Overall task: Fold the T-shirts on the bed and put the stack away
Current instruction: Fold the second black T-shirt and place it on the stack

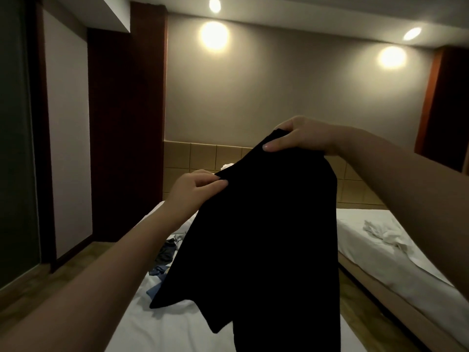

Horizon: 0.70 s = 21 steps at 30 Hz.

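A black T-shirt (261, 250) hangs in the air above the bed (167, 326), one sleeve dangling at the lower left. My left hand (193, 191) pinches its upper edge at the left. Higher and to the right, my right hand (302, 138) pinches the top edge between thumb and fingers. On the white sheet to the left of the shirt lie crumpled blue and grey garments (162, 260), partly hidden behind the black cloth.
A second bed (396, 260) stands to the right with a crumpled white cloth (380, 232) on it; a narrow floor gap separates the two. A padded tan headboard (203, 158) runs along the far wall. Dark wardrobe panels (124, 128) stand at the left.
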Each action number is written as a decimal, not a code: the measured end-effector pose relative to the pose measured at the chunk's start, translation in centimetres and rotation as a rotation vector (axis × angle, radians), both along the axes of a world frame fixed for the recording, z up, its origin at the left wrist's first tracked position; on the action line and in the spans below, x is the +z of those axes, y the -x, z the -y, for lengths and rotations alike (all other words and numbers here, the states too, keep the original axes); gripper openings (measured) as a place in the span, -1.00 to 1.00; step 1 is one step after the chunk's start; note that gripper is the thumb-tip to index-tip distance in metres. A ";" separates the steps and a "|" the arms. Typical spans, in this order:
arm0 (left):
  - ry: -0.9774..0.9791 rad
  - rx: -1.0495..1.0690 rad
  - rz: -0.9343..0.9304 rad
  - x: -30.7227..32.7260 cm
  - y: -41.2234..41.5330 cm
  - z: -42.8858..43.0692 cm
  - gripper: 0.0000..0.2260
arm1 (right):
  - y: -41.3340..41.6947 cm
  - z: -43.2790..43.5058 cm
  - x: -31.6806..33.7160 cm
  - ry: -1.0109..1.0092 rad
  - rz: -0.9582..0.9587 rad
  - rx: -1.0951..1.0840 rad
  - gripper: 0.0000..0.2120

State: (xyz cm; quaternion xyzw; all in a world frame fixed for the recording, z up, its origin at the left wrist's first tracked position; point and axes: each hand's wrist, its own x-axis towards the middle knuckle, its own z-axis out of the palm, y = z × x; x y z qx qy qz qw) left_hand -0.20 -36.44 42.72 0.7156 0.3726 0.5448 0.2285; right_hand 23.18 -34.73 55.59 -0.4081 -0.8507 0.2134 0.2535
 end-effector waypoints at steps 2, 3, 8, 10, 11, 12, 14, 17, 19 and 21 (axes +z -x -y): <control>0.055 -0.046 0.018 -0.4 0.4 -0.1 -0.76 | 0.3 0.1 -0.4 0.002 0.038 0.020 -0.80; 0.086 -0.076 0.038 -0.7 0.5 -0.1 -0.74 | 0.3 0.1 -0.6 0.033 0.050 0.031 -0.76; 0.202 -0.282 0.225 -2.0 1.0 0.4 -0.84 | 0.1 -0.1 -1.3 0.213 0.126 0.092 -0.54; 0.234 -0.329 0.298 -2.4 0.9 0.7 -0.89 | 0.2 -0.3 -1.7 0.233 0.126 0.082 -0.59; 0.255 -0.346 0.333 -2.5 0.9 0.9 -0.90 | 0.2 -0.5 -1.9 0.238 0.123 0.070 -0.66; 0.274 -0.347 0.360 -2.6 0.8 1.2 -0.89 | 0.3 -0.6 -2.1 0.242 0.123 0.058 -0.71; 0.276 -0.316 0.353 -3.0 0.7 1.3 -0.85 | 0.5 -0.6 -2.4 0.243 0.134 0.041 -0.73; 0.242 -0.307 0.258 -3.7 0.7 1.6 -0.80 | 0.9 -0.6 -2.9 0.244 0.146 0.019 -0.70; 0.225 -0.304 0.213 -4.0 0.7 1.7 -0.80 | 1.1 -0.7 -3.4 0.255 0.137 0.016 -0.68; 0.195 -0.280 0.179 -4.4 0.5 1.7 -0.82 | 1.4 -0.8 -3.9 0.254 0.134 0.030 -0.73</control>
